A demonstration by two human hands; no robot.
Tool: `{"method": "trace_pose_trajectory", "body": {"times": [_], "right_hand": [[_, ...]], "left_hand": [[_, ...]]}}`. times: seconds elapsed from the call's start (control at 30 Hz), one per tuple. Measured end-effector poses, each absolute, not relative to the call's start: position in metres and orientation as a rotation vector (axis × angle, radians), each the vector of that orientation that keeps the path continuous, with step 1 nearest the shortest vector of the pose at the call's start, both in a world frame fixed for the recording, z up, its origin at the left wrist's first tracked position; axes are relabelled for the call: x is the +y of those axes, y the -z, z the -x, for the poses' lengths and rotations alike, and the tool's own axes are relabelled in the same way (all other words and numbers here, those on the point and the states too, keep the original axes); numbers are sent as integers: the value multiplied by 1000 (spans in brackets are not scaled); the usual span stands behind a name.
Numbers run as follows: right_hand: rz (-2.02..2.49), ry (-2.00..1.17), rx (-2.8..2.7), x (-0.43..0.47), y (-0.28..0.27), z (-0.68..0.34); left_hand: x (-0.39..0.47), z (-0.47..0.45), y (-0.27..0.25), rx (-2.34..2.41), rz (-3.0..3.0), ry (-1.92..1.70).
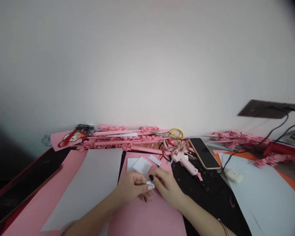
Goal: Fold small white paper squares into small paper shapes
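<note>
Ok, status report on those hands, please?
Left hand: pinching small white paper piece. Right hand: close against it, grip unclear. White paper slips just beyond, not blocking; pink pistol-shaped glue gun to the right.

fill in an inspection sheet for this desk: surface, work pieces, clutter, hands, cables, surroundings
Surface: black top, partly covered by pink sheet and white sheets.
Work pieces: small white paper piece in hand; white paper squares just beyond.
Clutter: pink paper flowers, yellow-handled scissors, pink glue gun, phone.
Hands: left hand pinches the white piece; right hand close against it, contact unclear.
Cables: black cords run from wall outlet toward the desk.
Surroundings: pale wall behind; other people: nothing seen.
</note>
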State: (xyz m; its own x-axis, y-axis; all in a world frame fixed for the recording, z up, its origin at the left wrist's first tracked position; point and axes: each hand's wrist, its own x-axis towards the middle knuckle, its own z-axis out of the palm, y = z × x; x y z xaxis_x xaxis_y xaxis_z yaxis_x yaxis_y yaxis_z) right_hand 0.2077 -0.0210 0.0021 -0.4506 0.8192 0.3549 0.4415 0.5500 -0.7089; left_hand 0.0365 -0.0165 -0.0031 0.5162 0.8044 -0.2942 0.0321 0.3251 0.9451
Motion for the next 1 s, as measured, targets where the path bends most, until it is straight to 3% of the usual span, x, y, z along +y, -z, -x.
{"method": "trace_pose_trajectory", "body": {"times": [0.47, 0.67, 1.0], "right_hand": [[957, -579, -2436, -23, -6, -210], [946, -421, -2500, -21, -5, -212], [1056, -493, -2137, -17, 0, -215]], "left_hand": [[-15, -36, 9, 865, -1192, -520], [-17, -37, 7, 893, -1372, -654], [-18, -32, -2, 1134, -1658, -843]]}}
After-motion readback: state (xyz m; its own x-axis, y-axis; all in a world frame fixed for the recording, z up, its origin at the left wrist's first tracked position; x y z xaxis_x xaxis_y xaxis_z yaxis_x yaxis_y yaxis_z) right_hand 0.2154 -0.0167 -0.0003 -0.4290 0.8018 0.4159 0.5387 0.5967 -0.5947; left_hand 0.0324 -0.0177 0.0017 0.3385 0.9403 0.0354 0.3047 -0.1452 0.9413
